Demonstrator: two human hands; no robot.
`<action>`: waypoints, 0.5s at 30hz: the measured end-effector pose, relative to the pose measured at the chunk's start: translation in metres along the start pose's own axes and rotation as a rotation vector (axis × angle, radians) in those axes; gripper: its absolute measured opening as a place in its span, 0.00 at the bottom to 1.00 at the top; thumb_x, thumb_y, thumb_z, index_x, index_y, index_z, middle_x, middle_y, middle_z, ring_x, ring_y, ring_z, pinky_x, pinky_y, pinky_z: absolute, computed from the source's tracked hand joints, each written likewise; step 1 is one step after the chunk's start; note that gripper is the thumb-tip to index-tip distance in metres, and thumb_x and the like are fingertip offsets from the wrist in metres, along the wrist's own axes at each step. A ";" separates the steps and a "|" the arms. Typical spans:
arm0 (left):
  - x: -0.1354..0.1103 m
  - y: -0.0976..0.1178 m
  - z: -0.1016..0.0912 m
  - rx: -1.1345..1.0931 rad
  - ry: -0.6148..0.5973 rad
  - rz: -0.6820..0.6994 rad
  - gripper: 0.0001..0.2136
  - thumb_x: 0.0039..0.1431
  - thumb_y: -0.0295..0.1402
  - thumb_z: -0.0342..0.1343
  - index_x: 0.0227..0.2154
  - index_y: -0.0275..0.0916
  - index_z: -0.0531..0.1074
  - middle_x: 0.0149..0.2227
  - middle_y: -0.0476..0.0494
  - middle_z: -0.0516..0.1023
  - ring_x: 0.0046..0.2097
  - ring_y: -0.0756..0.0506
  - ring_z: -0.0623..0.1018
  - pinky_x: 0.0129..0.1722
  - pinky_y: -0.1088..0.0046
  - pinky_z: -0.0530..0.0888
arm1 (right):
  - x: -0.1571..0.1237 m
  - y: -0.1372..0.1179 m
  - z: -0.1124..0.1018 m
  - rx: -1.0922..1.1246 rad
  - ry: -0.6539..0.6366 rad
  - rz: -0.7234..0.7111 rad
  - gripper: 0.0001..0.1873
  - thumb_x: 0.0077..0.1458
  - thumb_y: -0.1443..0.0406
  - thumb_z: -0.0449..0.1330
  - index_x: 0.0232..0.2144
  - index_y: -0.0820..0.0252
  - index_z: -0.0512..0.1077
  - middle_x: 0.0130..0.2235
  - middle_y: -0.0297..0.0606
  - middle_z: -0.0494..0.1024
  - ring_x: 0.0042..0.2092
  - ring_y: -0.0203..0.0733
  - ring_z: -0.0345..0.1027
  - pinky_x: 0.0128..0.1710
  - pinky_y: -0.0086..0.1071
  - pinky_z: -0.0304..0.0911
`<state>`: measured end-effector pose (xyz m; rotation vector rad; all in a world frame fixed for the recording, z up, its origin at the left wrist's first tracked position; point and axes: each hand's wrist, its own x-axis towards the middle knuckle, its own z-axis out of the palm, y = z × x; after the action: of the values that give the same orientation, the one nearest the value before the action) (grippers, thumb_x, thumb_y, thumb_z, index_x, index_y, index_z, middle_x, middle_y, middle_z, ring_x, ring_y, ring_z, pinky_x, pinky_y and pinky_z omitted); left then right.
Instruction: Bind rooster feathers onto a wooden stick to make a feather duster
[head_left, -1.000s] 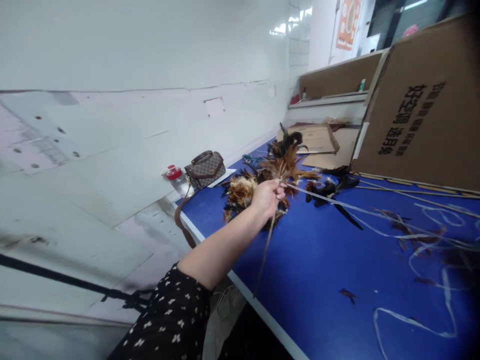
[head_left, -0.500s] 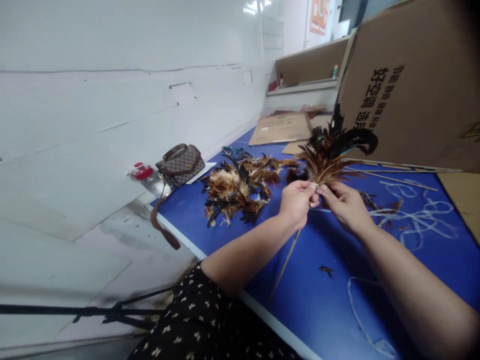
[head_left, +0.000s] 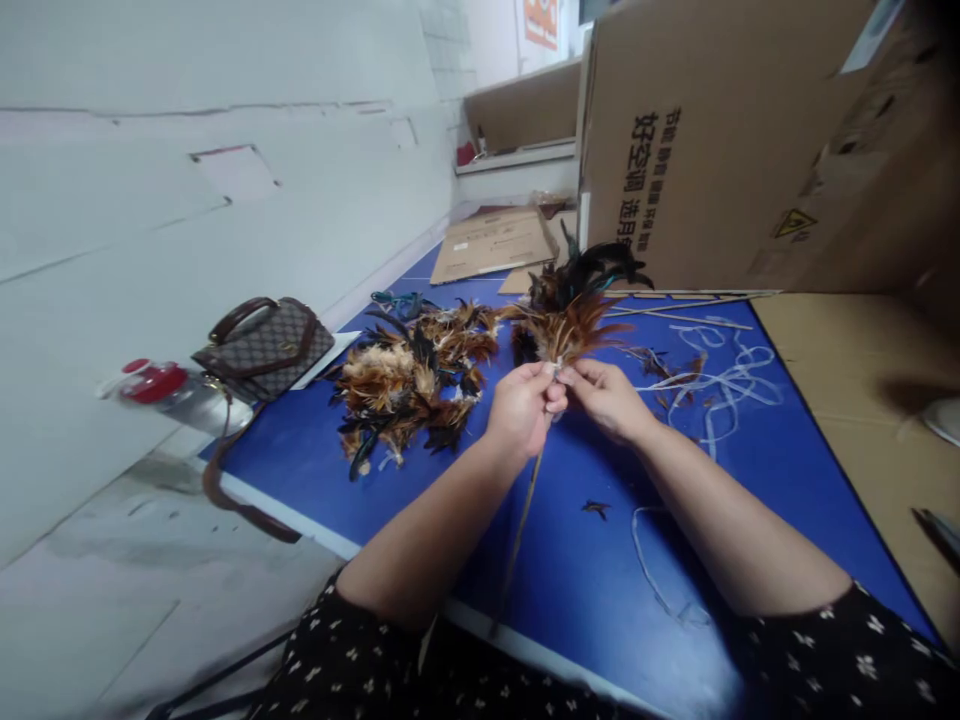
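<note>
- Brown, rust and black feathers are fanning out in a soft, ragged feather bunch (head_left: 570,310), with glossy dark plumes curling at the far tips.
- Its base is sitting on the top of a thin, pale, straight stick (head_left: 517,540), which is slanting down over the smooth blue table (head_left: 585,610) towards the person's body.
- A looser, fluffier feather pile (head_left: 409,380) is lying on the table just left of the hands, and a flat white string (head_left: 712,380) is looping in limp curls on the right.
- A big matt cardboard box (head_left: 720,150) is standing behind; a checked handbag (head_left: 262,345) and a red-capped bottle (head_left: 161,390) are lying off the left edge.
- Compared with half a second ago, the bunch is sitting lower and nearer the middle of the view, no longer against the box's printing; the hands are keeping the same hold, and the right sleeve is now showing.
- The left hand (head_left: 521,410) is curling closed around the top of the stick, fingertips pressed together at the bunch's base.
- The right hand (head_left: 607,400) is pinching the same spot between thumb and forefinger, touching the left fingertips, with its other fingers folded in.
</note>
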<state>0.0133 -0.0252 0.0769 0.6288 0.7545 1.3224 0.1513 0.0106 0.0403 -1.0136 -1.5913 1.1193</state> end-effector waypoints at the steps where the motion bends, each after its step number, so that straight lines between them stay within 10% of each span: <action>1: -0.001 -0.001 -0.002 0.001 0.004 -0.003 0.09 0.61 0.25 0.67 0.31 0.34 0.71 0.29 0.47 0.73 0.26 0.56 0.65 0.26 0.78 0.58 | -0.002 0.001 0.002 -0.014 -0.012 0.010 0.29 0.59 0.36 0.62 0.29 0.55 0.74 0.27 0.37 0.77 0.28 0.42 0.69 0.28 0.34 0.67; 15: 0.000 0.000 -0.009 0.080 0.151 0.047 0.09 0.56 0.20 0.65 0.27 0.34 0.71 0.23 0.50 0.69 0.22 0.56 0.63 0.22 0.78 0.55 | -0.017 -0.007 0.015 -0.065 0.178 -0.093 0.30 0.60 0.40 0.65 0.23 0.57 0.72 0.22 0.31 0.64 0.26 0.35 0.52 0.26 0.32 0.51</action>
<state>0.0063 -0.0254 0.0713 0.6178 0.9242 1.3997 0.1408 -0.0103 0.0405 -1.0417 -1.5235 0.8942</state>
